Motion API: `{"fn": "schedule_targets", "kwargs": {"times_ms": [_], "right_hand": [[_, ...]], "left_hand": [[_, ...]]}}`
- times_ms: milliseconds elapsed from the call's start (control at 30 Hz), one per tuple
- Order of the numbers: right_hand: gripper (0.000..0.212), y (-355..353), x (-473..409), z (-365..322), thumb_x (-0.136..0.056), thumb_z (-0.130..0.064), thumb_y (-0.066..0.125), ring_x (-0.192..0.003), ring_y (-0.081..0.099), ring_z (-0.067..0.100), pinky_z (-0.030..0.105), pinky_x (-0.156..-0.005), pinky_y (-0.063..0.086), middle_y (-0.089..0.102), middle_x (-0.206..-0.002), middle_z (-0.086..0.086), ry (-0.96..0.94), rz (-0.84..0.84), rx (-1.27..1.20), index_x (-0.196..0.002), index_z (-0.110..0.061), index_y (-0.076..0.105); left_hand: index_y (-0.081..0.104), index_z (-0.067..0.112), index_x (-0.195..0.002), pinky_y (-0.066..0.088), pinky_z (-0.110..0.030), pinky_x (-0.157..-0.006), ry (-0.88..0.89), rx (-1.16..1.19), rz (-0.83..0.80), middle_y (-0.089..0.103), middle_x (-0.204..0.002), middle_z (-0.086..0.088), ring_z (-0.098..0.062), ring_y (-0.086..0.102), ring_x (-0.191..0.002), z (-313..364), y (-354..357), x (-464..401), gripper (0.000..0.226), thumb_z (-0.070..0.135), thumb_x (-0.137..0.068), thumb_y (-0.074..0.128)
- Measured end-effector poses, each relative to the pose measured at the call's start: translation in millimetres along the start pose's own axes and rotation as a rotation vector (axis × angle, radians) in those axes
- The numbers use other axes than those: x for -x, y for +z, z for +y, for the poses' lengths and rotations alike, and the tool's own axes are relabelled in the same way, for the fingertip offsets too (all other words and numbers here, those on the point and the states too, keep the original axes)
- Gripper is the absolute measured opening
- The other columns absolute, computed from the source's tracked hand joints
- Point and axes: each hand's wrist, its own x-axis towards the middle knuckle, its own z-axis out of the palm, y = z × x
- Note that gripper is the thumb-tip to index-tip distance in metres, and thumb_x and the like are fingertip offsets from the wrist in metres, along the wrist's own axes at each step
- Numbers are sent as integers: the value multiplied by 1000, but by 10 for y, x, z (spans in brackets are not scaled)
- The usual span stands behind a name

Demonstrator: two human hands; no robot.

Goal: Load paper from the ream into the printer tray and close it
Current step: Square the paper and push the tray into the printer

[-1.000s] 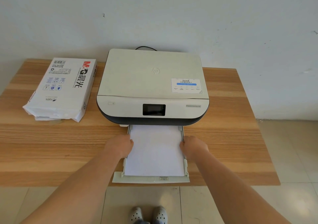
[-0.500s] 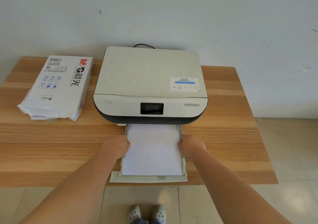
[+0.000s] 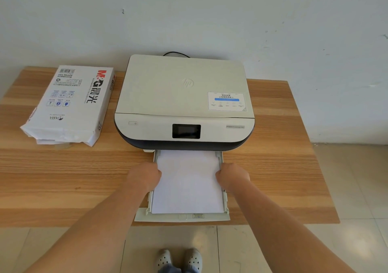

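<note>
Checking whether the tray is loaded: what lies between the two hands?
In the head view, a white paper stack fills the open printer tray between the left hand and right hand.

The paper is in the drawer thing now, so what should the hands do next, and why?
Probably push the tray straight back into the printer. The paper already lies flat inside it, yet the tray juts out past the table edge. The left hand and right hand sit at its two side rails, well placed for an even push.
</note>
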Motion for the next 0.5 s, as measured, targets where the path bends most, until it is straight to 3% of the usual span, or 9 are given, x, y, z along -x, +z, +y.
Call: {"fn": "schedule_targets", "kwargs": {"times_ms": [167,400,500], "right_hand": [[35,-13,6,-16,-93,-16,34,-96,59,28,34,-69,42,62,-117,9,5,-8,-8,-121,-15,55],[32,-13,24,4,-91,-19,34,-83,57,25,31,-63,42,58,-94,3,-10,-5,-50,-112,-16,57],[30,-18,27,18,-90,-21,34,-82,59,24,30,-62,42,58,-90,2,-13,-1,-53,-109,-17,58]], "left_hand": [[57,10,-118,49,-30,-88,7,30,7,62,-116,-6,-19,58,-105,-8,14,-9,31,20,-101,33],[59,12,-108,46,-26,-73,10,148,-1,59,-93,-1,-15,56,-86,-68,26,-19,31,30,-99,35],[58,13,-110,45,-26,-73,25,132,-7,61,-98,-2,-14,56,-86,-80,10,-14,32,31,-99,34]]}}
